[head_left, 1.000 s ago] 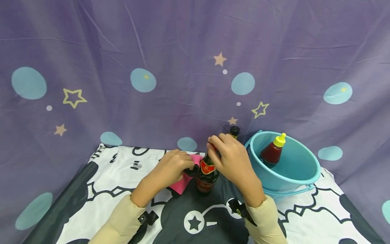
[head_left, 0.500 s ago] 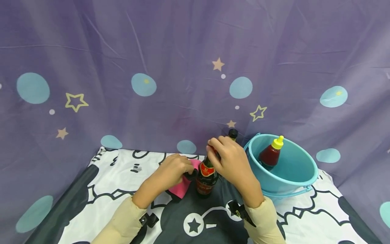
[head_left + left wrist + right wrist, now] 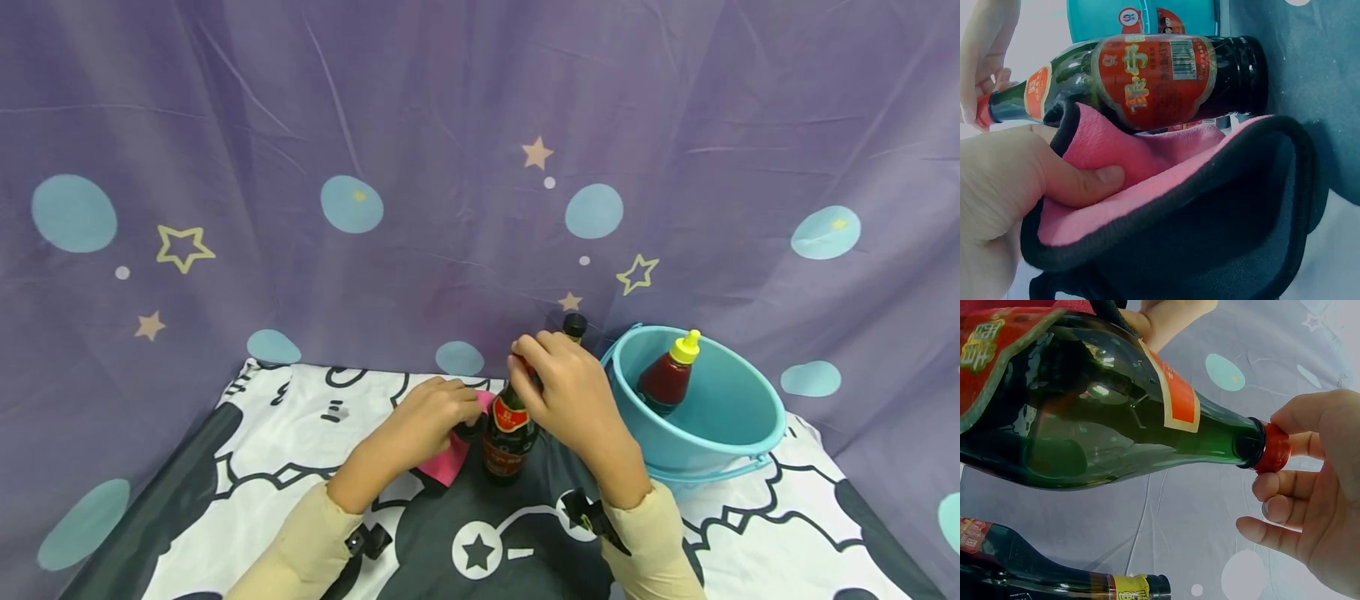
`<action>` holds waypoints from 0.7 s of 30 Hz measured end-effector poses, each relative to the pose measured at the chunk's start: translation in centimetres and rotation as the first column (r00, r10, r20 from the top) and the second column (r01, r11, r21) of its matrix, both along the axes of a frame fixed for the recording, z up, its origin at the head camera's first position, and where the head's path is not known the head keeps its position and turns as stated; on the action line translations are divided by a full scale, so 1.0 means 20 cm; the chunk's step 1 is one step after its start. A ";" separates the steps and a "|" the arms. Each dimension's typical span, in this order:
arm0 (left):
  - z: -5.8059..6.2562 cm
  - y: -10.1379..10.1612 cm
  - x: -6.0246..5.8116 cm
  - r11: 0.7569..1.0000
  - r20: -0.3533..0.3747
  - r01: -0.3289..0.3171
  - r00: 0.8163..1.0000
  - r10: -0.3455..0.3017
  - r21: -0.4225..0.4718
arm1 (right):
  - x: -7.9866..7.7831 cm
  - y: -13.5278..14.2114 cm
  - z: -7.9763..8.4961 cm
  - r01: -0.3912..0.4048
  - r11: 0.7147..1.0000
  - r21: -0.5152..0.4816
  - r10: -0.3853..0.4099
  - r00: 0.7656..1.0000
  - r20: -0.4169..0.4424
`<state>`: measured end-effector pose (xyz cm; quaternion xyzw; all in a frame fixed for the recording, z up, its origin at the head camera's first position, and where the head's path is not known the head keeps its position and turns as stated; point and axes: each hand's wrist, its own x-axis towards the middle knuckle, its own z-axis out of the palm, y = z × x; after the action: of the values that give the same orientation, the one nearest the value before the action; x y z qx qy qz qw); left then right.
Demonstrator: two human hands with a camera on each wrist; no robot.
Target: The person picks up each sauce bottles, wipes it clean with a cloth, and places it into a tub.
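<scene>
A dark green glass bottle [image 3: 506, 433] with red labels and a red cap [image 3: 1277, 449] stands upright on the printed cloth. My right hand [image 3: 566, 392] pinches that cap between thumb and fingertips, as the right wrist view shows. To the bottle's left, my left hand [image 3: 431, 417] grips a pink cloth with black edging [image 3: 1166, 162], the thumb pressed on its pink side. The cloth lies close against the bottle's side. In the head view the cap is hidden behind my right hand.
Behind my right hand rises a second dark bottle [image 3: 574, 327] with a black cap and yellow neck band [image 3: 1130, 587]. A light blue bucket [image 3: 720, 458] stands at the right, holding a squeeze bottle [image 3: 667, 379] with a yellow nozzle. A purple curtain [image 3: 420, 283] hangs behind.
The head view shifts slightly. Both hands stay in place, the right at the bottle's cap and the left on the pink cloth.
</scene>
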<state>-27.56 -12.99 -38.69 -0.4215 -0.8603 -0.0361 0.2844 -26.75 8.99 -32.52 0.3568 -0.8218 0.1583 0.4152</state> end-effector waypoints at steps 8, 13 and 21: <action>-0.01 0.03 0.00 0.999 -0.007 -0.017 1.000 0.016 -0.050 | 0.01 0.01 0.01 0.005 1.000 0.008 -0.005 1.000 0.015; 0.00 0.04 0.00 0.996 -0.012 -0.017 1.000 0.016 -0.084 | 0.01 0.01 0.02 0.011 1.000 0.003 -0.011 1.000 0.011; -0.03 0.04 0.00 0.996 -0.024 -0.029 0.999 0.027 -0.089 | 0.02 0.01 0.01 0.021 1.000 0.010 -0.021 0.999 0.038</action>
<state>-27.55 -12.19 -39.33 -0.4220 -0.8637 0.0110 0.2755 -26.35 9.14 -32.38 0.3469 -0.8340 0.1567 0.3994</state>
